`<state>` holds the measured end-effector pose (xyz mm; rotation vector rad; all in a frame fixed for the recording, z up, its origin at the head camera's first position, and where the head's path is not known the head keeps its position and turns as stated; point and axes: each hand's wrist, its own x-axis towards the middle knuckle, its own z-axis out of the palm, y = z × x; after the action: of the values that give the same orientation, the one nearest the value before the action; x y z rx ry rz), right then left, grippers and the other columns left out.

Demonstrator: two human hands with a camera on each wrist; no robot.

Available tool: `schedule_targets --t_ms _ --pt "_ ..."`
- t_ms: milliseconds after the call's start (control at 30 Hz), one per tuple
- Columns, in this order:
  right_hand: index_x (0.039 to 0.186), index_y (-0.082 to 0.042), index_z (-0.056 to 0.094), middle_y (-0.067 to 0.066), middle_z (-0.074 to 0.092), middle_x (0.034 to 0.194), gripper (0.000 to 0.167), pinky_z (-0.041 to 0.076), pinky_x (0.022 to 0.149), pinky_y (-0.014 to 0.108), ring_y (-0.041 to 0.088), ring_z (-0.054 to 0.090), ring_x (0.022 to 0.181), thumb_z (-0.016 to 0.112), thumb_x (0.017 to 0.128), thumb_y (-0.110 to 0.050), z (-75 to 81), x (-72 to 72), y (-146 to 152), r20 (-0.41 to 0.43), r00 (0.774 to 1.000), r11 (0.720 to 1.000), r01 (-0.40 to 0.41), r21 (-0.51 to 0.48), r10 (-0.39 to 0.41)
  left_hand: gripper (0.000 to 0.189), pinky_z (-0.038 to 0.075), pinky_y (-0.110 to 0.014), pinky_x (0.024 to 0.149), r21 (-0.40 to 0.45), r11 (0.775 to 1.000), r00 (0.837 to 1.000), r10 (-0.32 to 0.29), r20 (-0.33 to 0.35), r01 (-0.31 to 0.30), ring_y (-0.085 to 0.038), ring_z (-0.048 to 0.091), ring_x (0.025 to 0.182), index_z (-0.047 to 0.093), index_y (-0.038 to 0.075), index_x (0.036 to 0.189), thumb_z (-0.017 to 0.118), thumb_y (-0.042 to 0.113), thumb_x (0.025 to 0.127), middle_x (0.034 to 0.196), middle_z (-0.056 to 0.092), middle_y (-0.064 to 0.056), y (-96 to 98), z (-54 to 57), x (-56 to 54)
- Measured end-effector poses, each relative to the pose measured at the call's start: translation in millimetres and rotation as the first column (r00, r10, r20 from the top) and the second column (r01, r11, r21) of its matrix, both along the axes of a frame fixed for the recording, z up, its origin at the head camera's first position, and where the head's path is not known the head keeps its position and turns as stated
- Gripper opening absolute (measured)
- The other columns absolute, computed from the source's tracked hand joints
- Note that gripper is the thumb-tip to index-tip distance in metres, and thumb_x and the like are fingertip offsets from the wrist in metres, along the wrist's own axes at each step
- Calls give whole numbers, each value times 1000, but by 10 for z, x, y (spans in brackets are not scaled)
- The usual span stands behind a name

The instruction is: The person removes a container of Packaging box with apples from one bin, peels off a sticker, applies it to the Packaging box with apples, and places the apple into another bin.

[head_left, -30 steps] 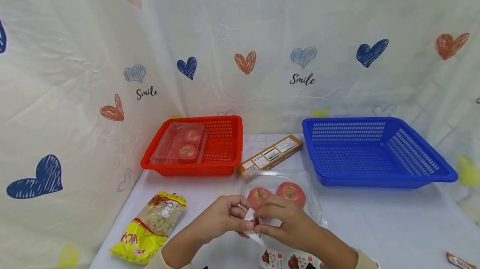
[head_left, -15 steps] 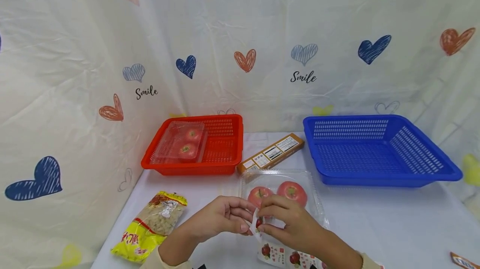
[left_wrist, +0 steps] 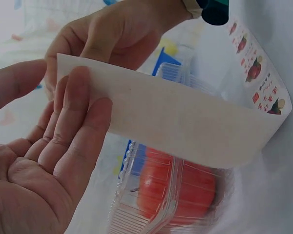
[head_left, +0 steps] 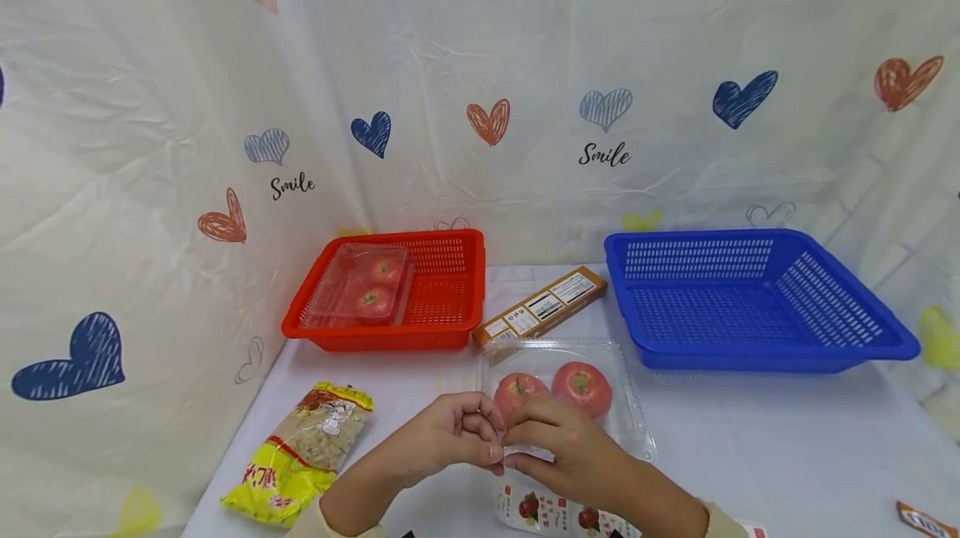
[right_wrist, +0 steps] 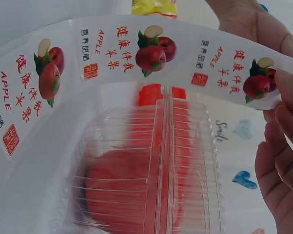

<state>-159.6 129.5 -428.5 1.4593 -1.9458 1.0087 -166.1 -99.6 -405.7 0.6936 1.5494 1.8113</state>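
Pinching one end of the apple label strip [right_wrist: 151,53], the right hand [head_left: 570,455] and left hand [head_left: 450,438] meet, grips narrow, near the clear apple box [head_left: 570,388] on the table [head_left: 750,455].

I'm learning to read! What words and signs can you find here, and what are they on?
"Smile": curtain, twice.
"APPLE", with red Chinese characters: sticker strip.
Brown box: labels too small.
Yellow bag: red characters too blurred.
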Motion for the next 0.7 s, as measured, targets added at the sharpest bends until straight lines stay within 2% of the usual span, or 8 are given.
schedule_targets --t_ms 100,300,533,700 --pt "103 -16 69 -5 62 104 14 49 85 17 7 60 94 73 89 -17 -19 1 -13 -4 1000 1000 4 -3 -4 38 55 -27 80 -20 1000 1000 18 -3 -18 -14 65 81 40 -21 109 66 -2 88 87 62 -5 16 -8 19" --pt "103 -15 69 -5 62 103 16 49 85 17 7 60 93 74 88 -17 -19 2 -22 -7 1000 1000 -7 -10 7 28 53 -22 79 -47 999 1000 27 8 -26 -13 58 81 44 -14 108 61 -8 87 90 60 -4 19 -2 38" --pt "101 -15 69 -5 61 102 16 49 84 17 7 59 92 76 86 -15 0 0 -15 -6 1000 1000 -8 -12 8 27 53 -21 74 -59 997 994 52 -94 -58 -12 58 78 45 -15 105 61 -10 84 89 59 -9 20 -22 40" --pt "101 -13 70 -4 62 101 16 49 85 17 7 59 92 75 87 -15 -4 -15 -32 -9 1000 1000 -16 -18 15 24 53 -21 73 -91 990 990 103 -97 -112 -12 58 78 48 -12 104 62 -11 84 89 60 -9 41 -33 52"
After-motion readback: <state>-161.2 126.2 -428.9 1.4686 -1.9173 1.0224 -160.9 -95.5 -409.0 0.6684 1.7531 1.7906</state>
